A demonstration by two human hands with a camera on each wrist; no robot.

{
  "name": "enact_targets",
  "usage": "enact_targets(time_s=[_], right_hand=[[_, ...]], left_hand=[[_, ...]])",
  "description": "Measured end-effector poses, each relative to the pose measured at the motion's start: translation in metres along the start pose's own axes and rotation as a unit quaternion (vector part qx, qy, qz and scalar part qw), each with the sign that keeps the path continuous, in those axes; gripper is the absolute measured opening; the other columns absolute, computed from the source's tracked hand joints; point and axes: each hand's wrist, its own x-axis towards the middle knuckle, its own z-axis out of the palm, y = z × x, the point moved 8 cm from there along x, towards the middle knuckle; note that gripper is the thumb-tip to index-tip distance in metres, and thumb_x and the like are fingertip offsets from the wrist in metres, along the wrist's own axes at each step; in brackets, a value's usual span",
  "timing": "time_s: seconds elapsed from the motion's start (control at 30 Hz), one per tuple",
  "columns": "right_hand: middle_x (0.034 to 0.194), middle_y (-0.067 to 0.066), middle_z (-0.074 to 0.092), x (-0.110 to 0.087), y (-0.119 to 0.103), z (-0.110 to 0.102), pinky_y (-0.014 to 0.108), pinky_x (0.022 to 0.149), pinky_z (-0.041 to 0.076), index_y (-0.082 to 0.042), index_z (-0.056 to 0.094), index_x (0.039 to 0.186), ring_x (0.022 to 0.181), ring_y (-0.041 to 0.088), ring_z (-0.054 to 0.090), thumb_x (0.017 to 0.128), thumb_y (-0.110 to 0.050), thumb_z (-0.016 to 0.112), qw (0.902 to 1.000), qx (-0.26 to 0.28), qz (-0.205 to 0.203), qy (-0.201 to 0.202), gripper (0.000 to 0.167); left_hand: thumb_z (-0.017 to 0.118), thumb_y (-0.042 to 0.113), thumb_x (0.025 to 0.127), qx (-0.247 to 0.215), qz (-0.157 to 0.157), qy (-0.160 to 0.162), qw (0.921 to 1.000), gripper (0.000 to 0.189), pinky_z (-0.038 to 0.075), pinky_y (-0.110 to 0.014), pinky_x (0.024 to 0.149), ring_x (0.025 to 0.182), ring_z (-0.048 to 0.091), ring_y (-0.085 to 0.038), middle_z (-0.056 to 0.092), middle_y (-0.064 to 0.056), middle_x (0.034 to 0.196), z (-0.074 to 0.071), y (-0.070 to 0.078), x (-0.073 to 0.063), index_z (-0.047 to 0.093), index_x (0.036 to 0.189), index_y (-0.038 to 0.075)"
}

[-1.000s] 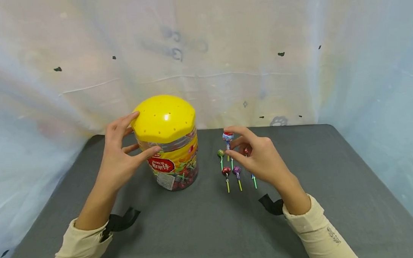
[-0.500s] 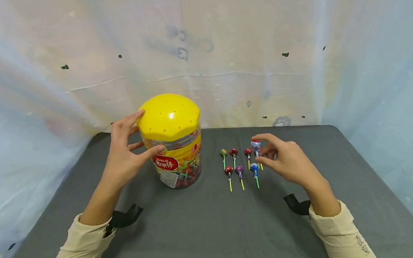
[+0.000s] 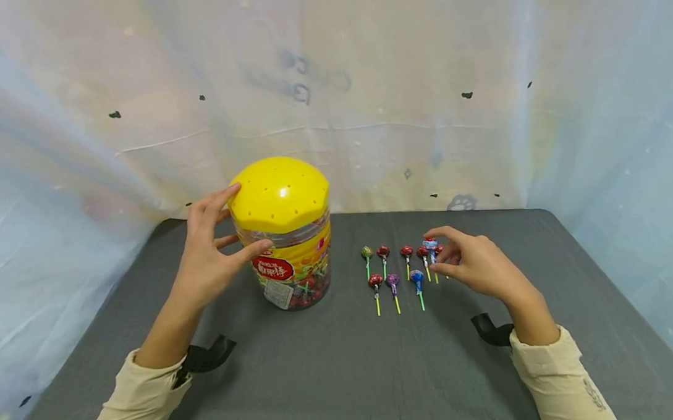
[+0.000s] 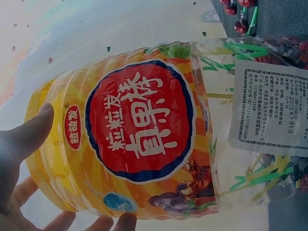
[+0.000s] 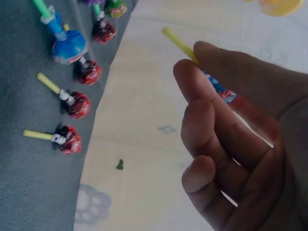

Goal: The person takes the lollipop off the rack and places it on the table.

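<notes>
My left hand (image 3: 207, 258) grips the upper left side of a large clear candy jar (image 3: 310, 245) with a yellow lid (image 3: 280, 196). Its thumb lies on the front, while the other fingers reach round the far side. Between thumb and fingers, my right hand (image 3: 480, 264) pinches a lollipop (image 5: 224, 91) in a blue and red wrapper, its yellow stick (image 5: 177, 42) standing out past the fingertips. In the head view this lollipop overlaps the right end of the back row, partly hiding a red lollipop (image 3: 440, 248) there. Lollipops with sticks show through the jar's lower wall.
Two rows of wrapped lollipops lie on the grey table (image 3: 342, 370), right of the jar. The back row has a green lollipop (image 3: 367, 252) and several red ones; the front row has a red (image 3: 375, 281), a purple (image 3: 393, 281) and a blue one (image 3: 417, 277). A pale curtain (image 3: 366, 110) hangs behind.
My right hand has carried the pinched lollipop rightward from over the left part of the rows to the right end, uncovering those behind. My left hand stays on the jar; the head view shifts slightly.
</notes>
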Motion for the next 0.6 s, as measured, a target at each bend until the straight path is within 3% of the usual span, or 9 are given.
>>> enact_targets(time_s=[0.6], right_hand=[[0.084, -0.006, 0.073, 0.004, 0.041, 0.030, 0.031, 0.065, 0.049, -0.010, 0.054, 0.136, 0.073, 0.008, 0.063, 0.088, -0.017, 0.076, 0.9936, 0.032, 0.058, -0.092, 0.054]], left_hand=[[0.081, 0.012, 0.083, 0.005, 0.000, -0.004, 1.0000, 0.092, 0.050, -0.067, 0.091, 0.132, 0.037, -0.040, 0.024, -0.015, 0.151, 0.000, 0.000, 0.001, 0.029, 0.155, 0.036]])
